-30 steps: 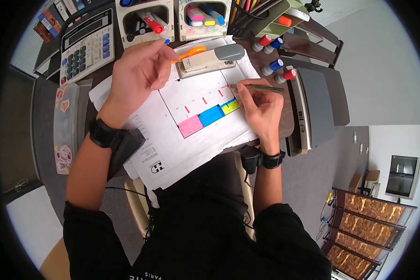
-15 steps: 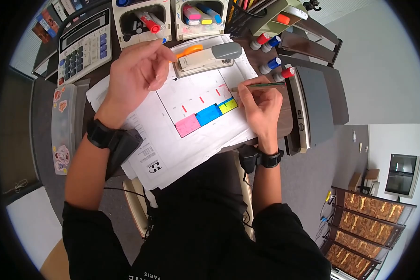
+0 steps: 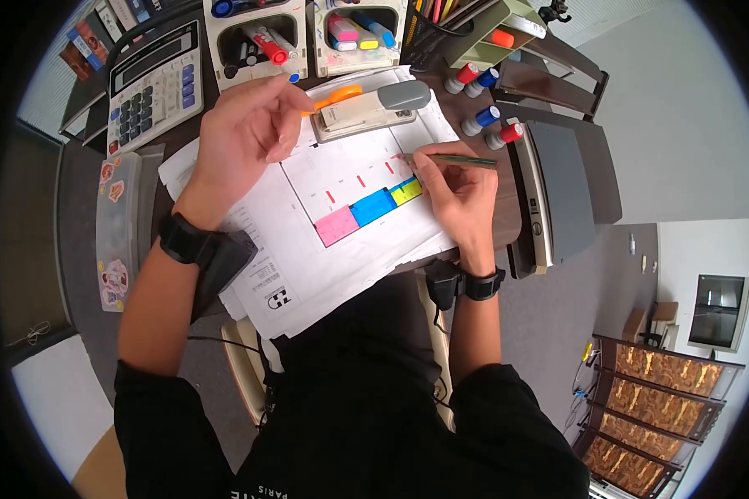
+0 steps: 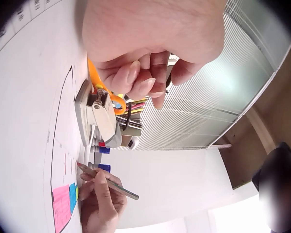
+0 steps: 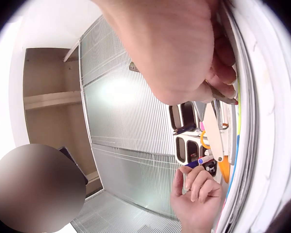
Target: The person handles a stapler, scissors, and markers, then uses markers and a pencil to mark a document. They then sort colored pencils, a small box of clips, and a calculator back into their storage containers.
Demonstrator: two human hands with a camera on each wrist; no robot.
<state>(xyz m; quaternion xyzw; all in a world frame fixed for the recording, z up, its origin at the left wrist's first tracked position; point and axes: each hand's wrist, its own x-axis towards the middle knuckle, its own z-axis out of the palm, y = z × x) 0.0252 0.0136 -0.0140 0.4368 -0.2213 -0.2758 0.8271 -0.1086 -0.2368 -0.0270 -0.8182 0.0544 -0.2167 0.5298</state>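
My right hand [image 3: 464,195] pinches a slim dark-green pencil [image 3: 466,160] between thumb and fingers. Its reddish tip meets the printed drawing sheet [image 3: 324,283] by a row of short red marks. Along the lower part of the drawing run a pink block [image 3: 336,226], a blue block [image 3: 371,206] and a yellow block [image 3: 407,192]. On the sheet's left side rests my left hand [image 3: 245,133], palm turned sideways, fingers loosely curled around nothing. Just past its fingertips lie a stapler [image 3: 366,114] and an orange-handled tool [image 3: 341,96], partly hidden by the stapler.
Several red- and blue-capped bottles [image 3: 480,121] stand right of the papers, beside a grey machine [image 3: 562,191]. Behind are marker holders [image 3: 258,46] and a black mesh pen cup [image 3: 429,41]. A calculator [image 3: 154,87] and a stickered plastic case [image 3: 115,233] lie at left.
The right hand and pencil have shifted slightly left along the drawing, near the last red mark. The left hand keeps its place on the sheet.
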